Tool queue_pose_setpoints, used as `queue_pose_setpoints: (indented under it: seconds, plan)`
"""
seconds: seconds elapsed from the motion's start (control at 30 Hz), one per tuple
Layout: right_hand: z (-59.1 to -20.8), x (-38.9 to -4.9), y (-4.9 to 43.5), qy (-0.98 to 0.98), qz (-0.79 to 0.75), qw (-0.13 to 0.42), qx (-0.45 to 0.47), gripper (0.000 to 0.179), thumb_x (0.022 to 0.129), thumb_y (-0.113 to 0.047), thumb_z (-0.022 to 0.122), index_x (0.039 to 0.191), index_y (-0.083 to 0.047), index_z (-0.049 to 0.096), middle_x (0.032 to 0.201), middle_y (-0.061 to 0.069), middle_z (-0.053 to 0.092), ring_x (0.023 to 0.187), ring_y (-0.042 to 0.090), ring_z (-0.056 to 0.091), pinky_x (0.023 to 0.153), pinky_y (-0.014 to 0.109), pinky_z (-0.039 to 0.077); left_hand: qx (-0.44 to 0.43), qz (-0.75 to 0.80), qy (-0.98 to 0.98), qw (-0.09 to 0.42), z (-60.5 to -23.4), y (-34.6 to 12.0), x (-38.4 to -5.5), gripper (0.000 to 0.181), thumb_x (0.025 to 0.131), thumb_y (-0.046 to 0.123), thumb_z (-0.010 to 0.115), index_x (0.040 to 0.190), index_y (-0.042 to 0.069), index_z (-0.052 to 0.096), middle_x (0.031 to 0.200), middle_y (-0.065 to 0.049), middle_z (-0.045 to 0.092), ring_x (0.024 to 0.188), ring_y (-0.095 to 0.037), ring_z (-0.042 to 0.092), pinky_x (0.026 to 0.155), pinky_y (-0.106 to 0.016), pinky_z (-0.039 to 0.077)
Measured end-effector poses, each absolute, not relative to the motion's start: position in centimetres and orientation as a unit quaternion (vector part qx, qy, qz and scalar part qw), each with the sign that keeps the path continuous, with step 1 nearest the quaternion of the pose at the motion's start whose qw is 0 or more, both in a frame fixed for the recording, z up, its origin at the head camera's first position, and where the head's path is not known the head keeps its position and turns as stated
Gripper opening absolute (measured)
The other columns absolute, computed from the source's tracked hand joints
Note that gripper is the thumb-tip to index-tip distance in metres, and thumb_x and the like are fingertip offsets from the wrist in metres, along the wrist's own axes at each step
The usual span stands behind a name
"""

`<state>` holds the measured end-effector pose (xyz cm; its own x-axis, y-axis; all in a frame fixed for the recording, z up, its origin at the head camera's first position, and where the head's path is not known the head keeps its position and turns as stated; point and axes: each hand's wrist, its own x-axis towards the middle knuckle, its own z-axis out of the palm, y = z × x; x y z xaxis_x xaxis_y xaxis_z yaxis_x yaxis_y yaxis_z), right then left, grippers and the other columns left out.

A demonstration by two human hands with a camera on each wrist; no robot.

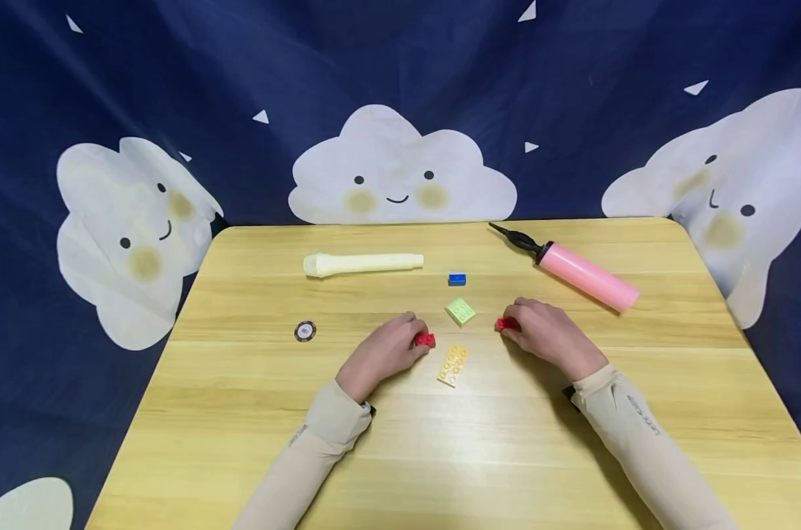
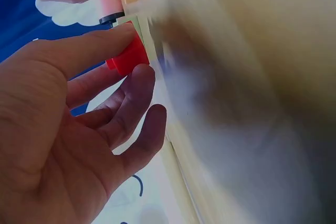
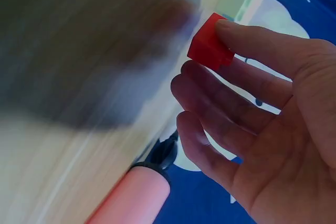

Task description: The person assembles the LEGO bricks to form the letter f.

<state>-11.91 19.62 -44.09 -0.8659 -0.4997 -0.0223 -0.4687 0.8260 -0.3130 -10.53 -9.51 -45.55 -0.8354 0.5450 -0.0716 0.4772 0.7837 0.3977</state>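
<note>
Between thumb and fingers, my left hand (image 1: 386,352) pinches a red toy brick (image 1: 426,340), close to the tabletop. My right hand (image 1: 549,333) pinches a second red brick (image 1: 502,324) further right; the right wrist view shows this red brick (image 3: 211,43) between thumb and index finger. A yellow studded brick (image 1: 453,366) lies flat between the hands, nearer the front. Behind it sits a light green brick (image 1: 460,311), turned at an angle. Further back lies a small blue brick (image 1: 456,280). Fingers cover part of each red brick.
A cream microphone-shaped thing (image 1: 367,264) lies at the back left of the wooden table (image 1: 241,442). At the back right rests a pink hand pump (image 1: 589,276) with a black nozzle. A round dark-rimmed chip (image 1: 305,331) lies left of my left hand.
</note>
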Motion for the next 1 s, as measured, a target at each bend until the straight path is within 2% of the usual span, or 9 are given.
queue_pose_setpoints:
  seconds: [0.33, 0.6, 0.8, 1.0]
  plan:
    - [-43.0, -8.6, 18.0, 0.936, -0.166, -0.012, -0.309, 0.012, 0.086, -0.015, 0.079, 0.084, -0.008, 0.070, 0.075, -0.003, 0.055, 0.062, 0.011, 0.049, 0.057, 0.031, 0.047, 0.288, 0.213, 0.928, 0.097, -45.3, -9.9, -6.4, 0.017, 0.095, 0.024, 0.070, 0.103, 0.009, 0.069, 0.090, 0.003, 0.053, 0.072, -0.010, 0.050, 0.067, -0.023, 0.045]
    - [-42.0, -5.6, 15.8, 0.900, -0.201, -0.066, -0.381, 0.016, 0.081, -0.012, 0.084, 0.091, -0.006, 0.073, 0.084, 0.000, 0.060, 0.069, 0.009, 0.055, 0.063, 0.028, 0.053, 0.342, 0.207, 0.911, 0.099, -44.5, -8.2, -4.3, 0.017, 0.096, 0.026, 0.069, 0.100, 0.010, 0.071, 0.090, 0.003, 0.055, 0.070, -0.005, 0.050, 0.067, -0.018, 0.045]
    - [-42.3, -4.3, 14.7, 0.891, -0.213, -0.055, -0.397, 0.021, 0.080, -0.009, 0.083, 0.097, -0.004, 0.072, 0.090, 0.002, 0.064, 0.075, 0.011, 0.061, 0.069, 0.027, 0.056, 0.365, 0.180, 0.906, 0.116, -45.1, -7.1, -3.0, 0.020, 0.096, 0.030, 0.068, 0.105, 0.013, 0.071, 0.092, 0.004, 0.057, 0.070, -0.004, 0.049, 0.066, -0.017, 0.044]
    - [-42.7, -3.2, 14.2, 0.884, -0.240, -0.019, -0.401, 0.016, 0.085, -0.009, 0.080, 0.098, -0.006, 0.071, 0.091, 0.001, 0.065, 0.077, 0.009, 0.061, 0.071, 0.027, 0.056, 0.351, 0.169, 0.913, 0.117, -45.8, -7.0, -2.4, 0.025, 0.093, 0.031, 0.072, 0.109, 0.012, 0.069, 0.097, 0.003, 0.060, 0.074, -0.005, 0.051, 0.068, -0.019, 0.047]
